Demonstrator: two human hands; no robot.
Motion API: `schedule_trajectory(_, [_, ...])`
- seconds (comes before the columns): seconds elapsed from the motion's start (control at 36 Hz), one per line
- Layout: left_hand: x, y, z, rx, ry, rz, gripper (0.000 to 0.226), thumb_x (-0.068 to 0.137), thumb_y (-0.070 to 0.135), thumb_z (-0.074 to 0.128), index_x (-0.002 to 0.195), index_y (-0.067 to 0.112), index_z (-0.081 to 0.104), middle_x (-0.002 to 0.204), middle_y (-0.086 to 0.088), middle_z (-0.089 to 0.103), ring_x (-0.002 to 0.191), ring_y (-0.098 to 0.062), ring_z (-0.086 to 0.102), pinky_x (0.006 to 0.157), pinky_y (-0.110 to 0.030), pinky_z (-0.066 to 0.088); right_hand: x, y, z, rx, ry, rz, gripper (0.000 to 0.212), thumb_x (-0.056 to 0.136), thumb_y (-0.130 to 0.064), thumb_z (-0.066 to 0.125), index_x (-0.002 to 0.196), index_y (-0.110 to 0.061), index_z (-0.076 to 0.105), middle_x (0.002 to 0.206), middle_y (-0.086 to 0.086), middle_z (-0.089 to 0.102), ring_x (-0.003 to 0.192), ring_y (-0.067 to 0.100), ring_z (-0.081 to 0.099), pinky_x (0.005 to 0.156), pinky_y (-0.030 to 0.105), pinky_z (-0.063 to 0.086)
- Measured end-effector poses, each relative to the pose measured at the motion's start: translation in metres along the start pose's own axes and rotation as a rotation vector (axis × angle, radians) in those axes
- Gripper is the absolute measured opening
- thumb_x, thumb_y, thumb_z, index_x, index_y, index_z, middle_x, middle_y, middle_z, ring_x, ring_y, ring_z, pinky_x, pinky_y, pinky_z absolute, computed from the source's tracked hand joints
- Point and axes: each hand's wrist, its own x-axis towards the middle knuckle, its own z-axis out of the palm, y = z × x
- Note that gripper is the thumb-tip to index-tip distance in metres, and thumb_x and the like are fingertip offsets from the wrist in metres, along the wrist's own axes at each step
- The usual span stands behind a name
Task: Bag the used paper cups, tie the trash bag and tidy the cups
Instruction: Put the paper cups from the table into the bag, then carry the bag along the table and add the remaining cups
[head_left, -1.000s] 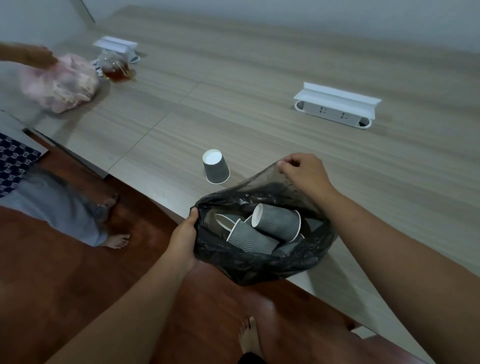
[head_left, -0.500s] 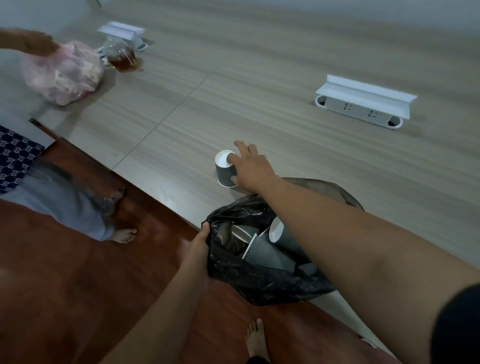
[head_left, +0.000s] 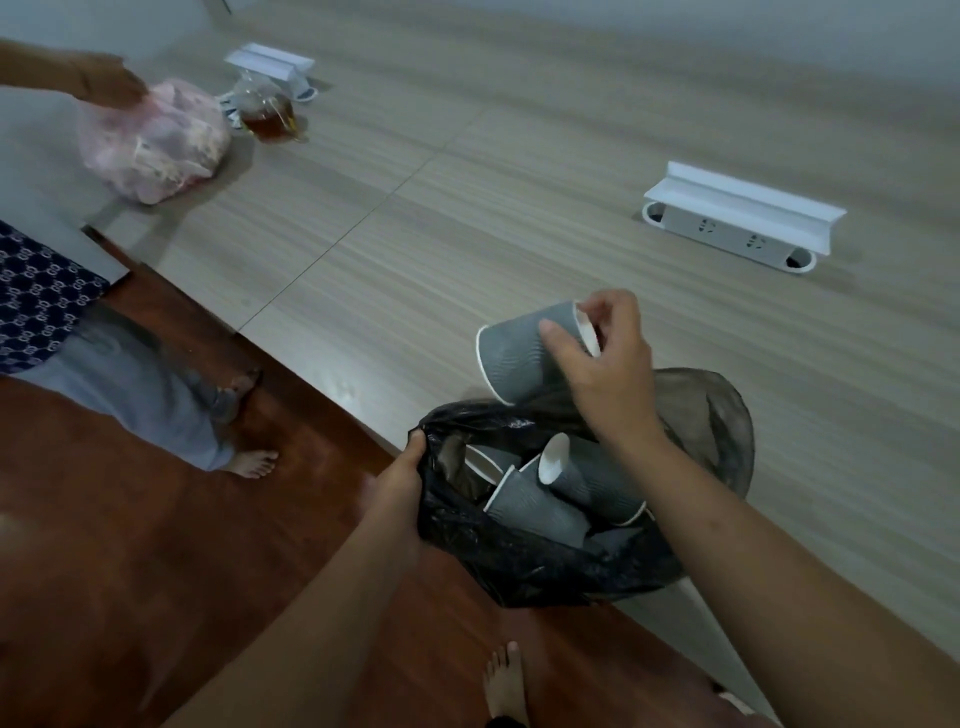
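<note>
Pink plastic makes up a filled bag (head_left: 156, 140) lying near the table's (head_left: 519, 171) far left corner, touched from above by another person's hand (head_left: 106, 83); just beside it a glass teapot (head_left: 267, 111) with brown liquid is set in front of a white socket box (head_left: 272, 65). Off the table's near edge, above the red-brown floor (head_left: 104, 545), the rim of a black trash bag (head_left: 545, 566) is gripped by the left hand (head_left: 397, 491), its fingers curled round the plastic. Several grey ribbed paper cups (head_left: 540, 512) are seen lying inside the open bag. Directly above the bag's mouth, a further grey paper cup (head_left: 519, 356) is held tilted on its side by the right hand (head_left: 605, 364), thumb and fingers clamped on its base end. A second white socket box (head_left: 740, 221) is mounted further right on the table.
</note>
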Motion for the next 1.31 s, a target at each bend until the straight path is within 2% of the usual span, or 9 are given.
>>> schedule_trajectory(0.17, [-0.022, 0.0, 0.0, 0.045, 0.009, 0.102, 0.045, 0.094, 0.049, 0.059, 0.1, 0.007, 0.074, 0.091, -0.017, 0.077, 0.087, -0.035, 0.073, 0.08, -0.044, 0.057, -0.048, 0.031, -0.028, 0.061, -0.27, 0.188, 0.051, 0.073, -0.054, 0.072, 0.118, -0.044, 0.05, 0.096, 0.003, 0.065, 0.088, 0.022, 0.065, 0.08, 0.05, 0.053])
schedule_trajectory(0.39, [-0.042, -0.001, 0.003, 0.032, -0.064, 0.156, 0.054, 0.096, 0.056, 0.051, 0.113, 0.01, 0.073, 0.103, -0.017, 0.076, 0.09, -0.036, 0.074, 0.076, -0.041, 0.057, -0.055, 0.02, -0.039, -0.229, -0.581, -0.109, 0.048, 0.075, -0.036, 0.081, 0.119, -0.032, 0.061, 0.115, -0.015, 0.056, 0.108, -0.001, 0.052, 0.092, 0.02, 0.042])
schedule_trajectory(0.58, [-0.056, 0.003, 0.004, 0.067, -0.066, 0.251, 0.051, 0.098, 0.055, 0.048, 0.116, 0.013, 0.072, 0.104, -0.013, 0.076, 0.095, -0.033, 0.073, 0.081, -0.042, 0.058, -0.054, 0.015, -0.039, -0.34, -0.689, -0.178, 0.057, 0.08, -0.037, 0.075, 0.131, -0.035, 0.052, 0.119, -0.017, 0.044, 0.11, 0.002, 0.047, 0.098, 0.033, 0.046])
schedule_trajectory(0.72, [-0.065, 0.006, 0.006, 0.135, -0.059, 0.363, 0.043, 0.1, 0.047, 0.049, 0.117, 0.015, 0.071, 0.106, -0.012, 0.076, 0.099, -0.032, 0.072, 0.092, -0.05, 0.056, -0.054, 0.017, -0.027, -0.715, -0.713, -0.359, 0.062, 0.083, -0.038, 0.069, 0.139, -0.039, 0.043, 0.126, -0.011, 0.042, 0.125, 0.011, 0.039, 0.117, 0.066, 0.005])
schedule_trajectory(0.81, [-0.068, 0.009, 0.008, 0.135, 0.007, 0.423, 0.032, 0.097, 0.042, 0.057, 0.11, 0.018, 0.074, 0.102, -0.008, 0.077, 0.097, -0.029, 0.072, 0.089, -0.046, 0.057, -0.059, 0.02, -0.021, -0.848, -0.754, -0.376, 0.062, 0.088, -0.042, 0.062, 0.145, -0.041, 0.037, 0.14, -0.01, 0.042, 0.141, 0.018, 0.027, 0.113, 0.071, 0.0])
schedule_trajectory(1.0, [-0.071, 0.014, 0.005, 0.061, 0.07, 0.474, 0.023, 0.096, 0.034, 0.061, 0.101, 0.017, 0.074, 0.091, -0.005, 0.074, 0.084, -0.022, 0.07, 0.074, -0.032, 0.055, -0.059, 0.039, -0.04, -0.796, -0.404, -0.252, 0.046, 0.096, -0.043, 0.046, 0.14, -0.029, 0.046, 0.157, 0.003, 0.029, 0.149, 0.027, 0.016, 0.118, 0.063, 0.001])
schedule_trajectory(1.17, [-0.066, 0.015, 0.0, 0.059, 0.082, 0.479, 0.026, 0.096, 0.036, 0.062, 0.103, 0.015, 0.075, 0.089, -0.006, 0.075, 0.081, -0.023, 0.07, 0.073, -0.032, 0.055, -0.046, 0.058, -0.068, -1.123, -0.31, 0.167, 0.079, 0.078, -0.031, 0.065, 0.148, -0.023, 0.03, 0.15, 0.014, 0.033, 0.14, 0.035, 0.029, 0.112, 0.06, 0.018])
schedule_trajectory(1.22, [-0.066, 0.016, -0.001, 0.075, 0.081, 0.487, 0.026, 0.096, 0.037, 0.06, 0.102, 0.015, 0.074, 0.09, -0.006, 0.075, 0.081, -0.022, 0.07, 0.071, -0.031, 0.054, -0.042, 0.061, -0.077, -1.122, -0.327, 0.297, 0.052, 0.081, -0.025, 0.063, 0.132, -0.018, 0.052, 0.128, 0.012, 0.057, 0.114, 0.034, 0.054, 0.093, 0.045, 0.041])
schedule_trajectory(1.31, [-0.066, 0.018, -0.002, 0.094, 0.079, 0.49, 0.025, 0.097, 0.038, 0.058, 0.102, 0.017, 0.072, 0.09, -0.004, 0.073, 0.08, -0.02, 0.068, 0.067, -0.029, 0.053, -0.036, 0.057, -0.087, -0.94, -0.175, 0.335, 0.021, 0.084, -0.018, 0.059, 0.102, -0.013, 0.071, 0.1, 0.015, 0.071, 0.089, 0.036, 0.064, 0.069, 0.033, 0.045])
